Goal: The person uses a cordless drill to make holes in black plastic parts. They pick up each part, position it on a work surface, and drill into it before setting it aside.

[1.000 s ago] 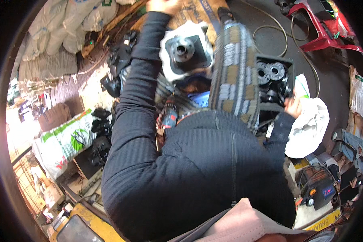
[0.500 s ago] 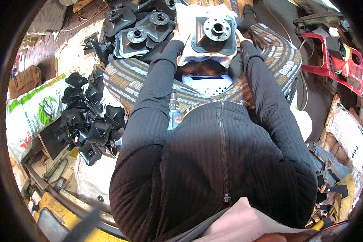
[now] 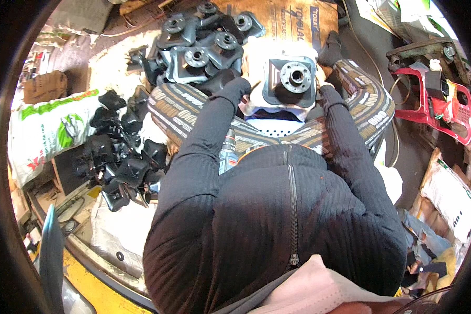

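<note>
A dark part (image 3: 273,90) with a square base and a round metal flange with a ring of holes lies on a white block (image 3: 256,52) in front of me. My left hand (image 3: 246,70) grips the block's left side, its fingers partly hidden by the sleeve and washed out by glare. On the right side my right hand (image 3: 323,81) grips the same block, its fingers mostly out of sight. Just under the block, between my legs, is a white perforated plastic seat or stool (image 3: 277,127). The block appears to rest on or right above it.
Several similar flanged parts (image 3: 196,58) are heaped at the far left. Black moulded pieces (image 3: 131,170) pile beside my left thigh, near a white and green sack (image 3: 52,133). A drill-like tool (image 3: 228,152) lies at my lap. A red plastic stool (image 3: 411,97) lies right.
The white block with the flanged part has come down closer to my lap, both hands moving with it. The view has also shifted slightly.
</note>
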Demonstrator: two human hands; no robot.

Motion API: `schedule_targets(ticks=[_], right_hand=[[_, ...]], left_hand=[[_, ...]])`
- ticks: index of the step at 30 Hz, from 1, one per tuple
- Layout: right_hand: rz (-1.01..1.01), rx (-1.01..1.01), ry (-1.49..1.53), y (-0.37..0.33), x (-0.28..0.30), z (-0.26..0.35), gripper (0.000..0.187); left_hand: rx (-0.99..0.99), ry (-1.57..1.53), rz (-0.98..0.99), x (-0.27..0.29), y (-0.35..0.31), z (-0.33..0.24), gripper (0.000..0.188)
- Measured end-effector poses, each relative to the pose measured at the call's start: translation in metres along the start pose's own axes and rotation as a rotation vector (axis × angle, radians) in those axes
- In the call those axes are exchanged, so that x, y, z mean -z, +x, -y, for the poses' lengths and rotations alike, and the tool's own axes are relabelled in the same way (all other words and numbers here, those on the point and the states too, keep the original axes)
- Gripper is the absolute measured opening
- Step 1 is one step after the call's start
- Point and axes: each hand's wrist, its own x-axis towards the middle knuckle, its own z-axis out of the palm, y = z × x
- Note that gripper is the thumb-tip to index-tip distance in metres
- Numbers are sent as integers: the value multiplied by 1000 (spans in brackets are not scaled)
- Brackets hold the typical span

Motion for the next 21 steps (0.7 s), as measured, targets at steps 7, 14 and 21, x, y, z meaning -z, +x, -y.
schedule_targets(ticks=[7, 14, 21], right_hand=[[427, 102, 1504, -75, 57, 13, 28], [847, 281, 1764, -143, 47, -5, 32], [950, 160, 1677, -189, 65, 27, 25]], left_hand=[[-844, -193, -472, 26, -198, 12, 47], [-636, 714, -545, -39, -292, 83, 68], [-598, 642, -485, -26, -264, 49, 64]])
